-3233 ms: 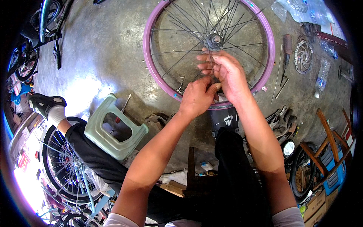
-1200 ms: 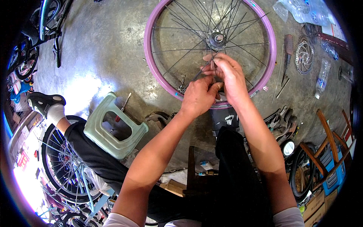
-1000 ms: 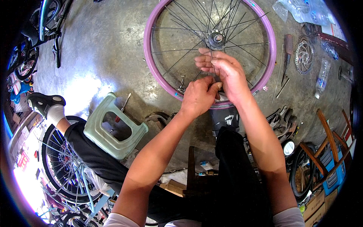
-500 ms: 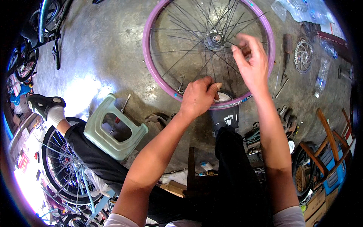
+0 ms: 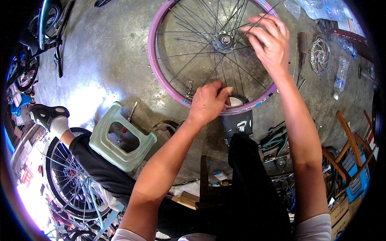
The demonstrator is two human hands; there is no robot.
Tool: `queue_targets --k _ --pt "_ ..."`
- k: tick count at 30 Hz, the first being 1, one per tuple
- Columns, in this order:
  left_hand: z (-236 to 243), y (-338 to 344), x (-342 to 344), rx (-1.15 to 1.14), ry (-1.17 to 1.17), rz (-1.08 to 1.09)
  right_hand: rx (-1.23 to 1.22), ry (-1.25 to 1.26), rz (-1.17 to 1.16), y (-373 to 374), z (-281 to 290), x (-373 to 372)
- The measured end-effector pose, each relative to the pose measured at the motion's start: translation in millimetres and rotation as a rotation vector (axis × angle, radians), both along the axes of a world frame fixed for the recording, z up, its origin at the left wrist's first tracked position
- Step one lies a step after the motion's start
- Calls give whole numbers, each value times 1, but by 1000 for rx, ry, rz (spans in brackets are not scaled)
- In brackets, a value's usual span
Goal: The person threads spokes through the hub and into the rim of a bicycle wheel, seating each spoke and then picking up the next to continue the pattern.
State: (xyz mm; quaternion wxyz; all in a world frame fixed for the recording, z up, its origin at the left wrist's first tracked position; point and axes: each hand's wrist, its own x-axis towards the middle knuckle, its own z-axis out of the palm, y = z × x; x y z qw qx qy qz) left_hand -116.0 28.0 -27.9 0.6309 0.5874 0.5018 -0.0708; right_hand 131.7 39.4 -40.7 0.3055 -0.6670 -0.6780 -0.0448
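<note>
A bicycle wheel with a purple rim (image 5: 152, 52) lies before me, dark spokes running out from its hub (image 5: 224, 41). Several spokes have loose outer ends, one of them crossing the rim at the upper right. My left hand (image 5: 209, 100) is closed around the rim's near edge, with the thumb on top; its fingertips are partly hidden. Over the right side of the wheel, my right hand (image 5: 270, 42) has its fingers apart and slightly bent, close to that loose spoke. Whether they touch it I cannot tell. Small metal pieces (image 5: 190, 87) lie just left of my left hand.
My black shoe (image 5: 240, 125) is under the near rim. A pale green plastic stool (image 5: 100, 138) stands left. On the right lie a screwdriver (image 5: 302, 44), a brake disc (image 5: 320, 56), a plastic bottle (image 5: 341, 78) and green-handled pliers (image 5: 275, 142). A wooden-framed chair (image 5: 348, 138) stands beyond.
My right hand has moved up and right, away from the hub, and its fingers have spread. The left hand keeps its place on the rim. The whole view has shifted slightly.
</note>
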Motion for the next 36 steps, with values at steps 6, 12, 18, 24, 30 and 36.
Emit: queue_targets --k 6,12,18,24,30,36 --pt "1 0 -3 22 3 -10 -369 -43 -89 -43 39 -13" --pt "2 2 0 -55 -22 51 -773 787 -141 -91 35 -50" --pt "0 5 -1 -119 -66 52 -854 1137 -199 -85 8 -71" --pt "-4 5 -2 -161 -65 75 -915 1134 -186 -79 13 -72" --pt "-1 7 -1 -110 -26 44 -957 1089 -172 -75 18 -73" --pt "-4 4 -6 13 26 37 -976 1196 -156 -81 18 -74"
